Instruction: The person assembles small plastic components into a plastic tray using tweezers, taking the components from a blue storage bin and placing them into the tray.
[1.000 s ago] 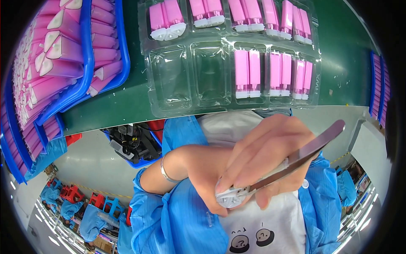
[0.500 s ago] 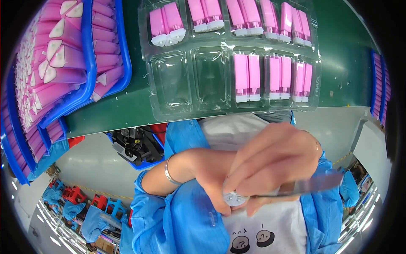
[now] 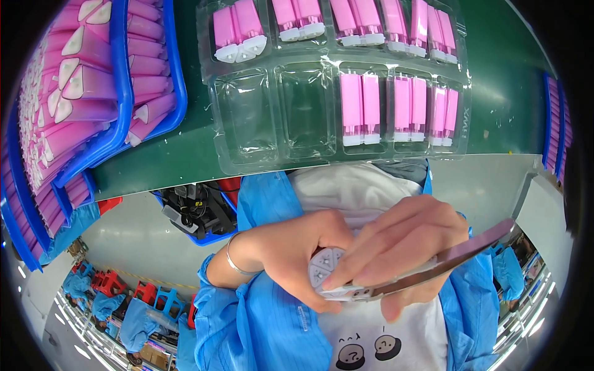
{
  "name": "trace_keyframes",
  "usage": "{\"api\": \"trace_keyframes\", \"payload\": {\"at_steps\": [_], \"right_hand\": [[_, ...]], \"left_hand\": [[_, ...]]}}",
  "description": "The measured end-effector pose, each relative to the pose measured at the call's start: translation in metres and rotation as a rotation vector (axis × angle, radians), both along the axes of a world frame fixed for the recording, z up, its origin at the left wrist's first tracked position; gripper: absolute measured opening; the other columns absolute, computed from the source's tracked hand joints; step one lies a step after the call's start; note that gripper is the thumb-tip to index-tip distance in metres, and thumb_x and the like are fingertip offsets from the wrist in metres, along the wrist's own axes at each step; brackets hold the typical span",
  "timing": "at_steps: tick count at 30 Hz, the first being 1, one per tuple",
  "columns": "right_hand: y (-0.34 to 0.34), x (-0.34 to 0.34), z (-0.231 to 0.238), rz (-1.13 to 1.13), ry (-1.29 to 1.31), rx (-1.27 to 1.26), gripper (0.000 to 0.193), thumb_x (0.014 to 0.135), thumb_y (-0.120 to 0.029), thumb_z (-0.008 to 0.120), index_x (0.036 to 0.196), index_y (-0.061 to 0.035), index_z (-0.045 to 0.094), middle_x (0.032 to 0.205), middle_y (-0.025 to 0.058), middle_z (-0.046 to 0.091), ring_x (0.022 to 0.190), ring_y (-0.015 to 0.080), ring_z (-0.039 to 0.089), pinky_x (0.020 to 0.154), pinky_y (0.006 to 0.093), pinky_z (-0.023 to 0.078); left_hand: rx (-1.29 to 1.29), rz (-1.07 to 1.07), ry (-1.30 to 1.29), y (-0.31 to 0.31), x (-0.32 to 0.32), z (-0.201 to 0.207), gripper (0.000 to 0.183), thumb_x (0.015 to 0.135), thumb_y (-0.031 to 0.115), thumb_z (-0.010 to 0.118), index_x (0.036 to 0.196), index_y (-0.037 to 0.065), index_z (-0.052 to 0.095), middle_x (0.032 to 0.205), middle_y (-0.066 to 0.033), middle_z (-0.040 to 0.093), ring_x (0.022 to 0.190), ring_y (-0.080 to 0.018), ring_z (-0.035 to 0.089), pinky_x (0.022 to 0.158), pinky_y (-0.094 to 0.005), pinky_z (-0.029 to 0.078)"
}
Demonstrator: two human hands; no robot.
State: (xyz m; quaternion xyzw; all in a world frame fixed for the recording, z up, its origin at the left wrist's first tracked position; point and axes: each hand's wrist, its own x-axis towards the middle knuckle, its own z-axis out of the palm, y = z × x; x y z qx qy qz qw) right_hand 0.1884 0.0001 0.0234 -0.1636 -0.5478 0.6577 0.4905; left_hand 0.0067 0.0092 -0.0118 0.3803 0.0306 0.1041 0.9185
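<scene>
Silver metal tweezers [image 3: 476, 245] have tilted up, clasped by right fingers [image 3: 377, 253]; left fingers [image 3: 309, 295], curled round the white segmented cap [image 3: 320, 266], should steady it.

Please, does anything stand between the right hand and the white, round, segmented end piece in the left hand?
Nothing visible does. The right hand has fingers over part of the white, round, segmented end piece, held by the left hand. The silver metal tweezers sit to its right.
</scene>
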Motion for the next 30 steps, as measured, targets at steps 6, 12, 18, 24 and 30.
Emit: {"api": "trace_keyframes", "payload": {"at_steps": [6, 12, 18, 24, 30], "right_hand": [[0.001, 0.005, 0.001, -0.026, -0.047, 0.028, 0.032, 0.078, -0.016, 0.073, 0.09, 0.0081, 0.056, 0.076, 0.027, 0.065, 0.062, 0.0305, 0.068, 0.053, 0.035, 0.057], [-0.005, 0.003, 0.002, -0.122, -0.068, 0.09, 0.029, 0.077, -0.015, 0.074, 0.088, 0.0067, 0.057, 0.076, 0.0256, 0.066, 0.061, 0.0266, 0.068, 0.049, 0.0305, 0.055], [0.008, 0.006, 0.01, -0.043, -0.215, 0.287, 0.026, 0.076, -0.011, 0.075, 0.084, 0.0076, 0.059, 0.071, 0.018, 0.066, 0.058, 0.0239, 0.067, 0.046, 0.0275, 0.054], [0.013, 0.005, 0.002, 0.013, -0.084, 0.155, 0.028, 0.074, -0.011, 0.076, 0.082, 0.0096, 0.058, 0.069, 0.0211, 0.064, 0.059, 0.0269, 0.067, 0.047, 0.0304, 0.054], [0.016, 0.009, 0.005, 0.134, -0.158, 0.34, 0.027, 0.075, -0.009, 0.075, 0.081, 0.0101, 0.058, 0.074, 0.0245, 0.064, 0.063, 0.0282, 0.067, 0.054, 0.0328, 0.056]], "left_hand": [[-0.008, 0.0, 0.05, 0.0, 0.0, 0.003, 0.03, 0.056, 0.01, 0.082, 0.079, 0.002, 0.065, 0.075, -0.0075, 0.065, 0.065, -0.0151, 0.059, 0.057, -0.0269, 0.044], [0.001, -0.022, 0.048, 0.0, 0.003, 0.003, 0.029, 0.057, 0.011, 0.082, 0.079, 0.002, 0.065, 0.074, -0.008, 0.064, 0.065, -0.0152, 0.06, 0.057, -0.027, 0.044], [-0.054, 0.038, 0.014, -0.014, 0.009, -0.006, 0.029, 0.059, 0.017, 0.079, 0.079, 0.001, 0.065, 0.069, -0.0046, 0.065, 0.061, -0.0101, 0.06, 0.055, -0.0247, 0.045], [-0.073, 0.035, -0.018, -0.009, 0.009, -0.006, 0.03, 0.059, 0.017, 0.08, 0.079, 0.002, 0.065, 0.071, -0.0047, 0.066, 0.063, -0.0104, 0.06, 0.056, -0.0247, 0.045], [-0.148, 0.01, -0.049, -0.015, 0.011, -0.011, 0.03, 0.059, 0.017, 0.08, 0.08, 0.002, 0.065, 0.071, -0.0044, 0.066, 0.063, -0.0101, 0.06, 0.057, -0.0247, 0.046]]}}
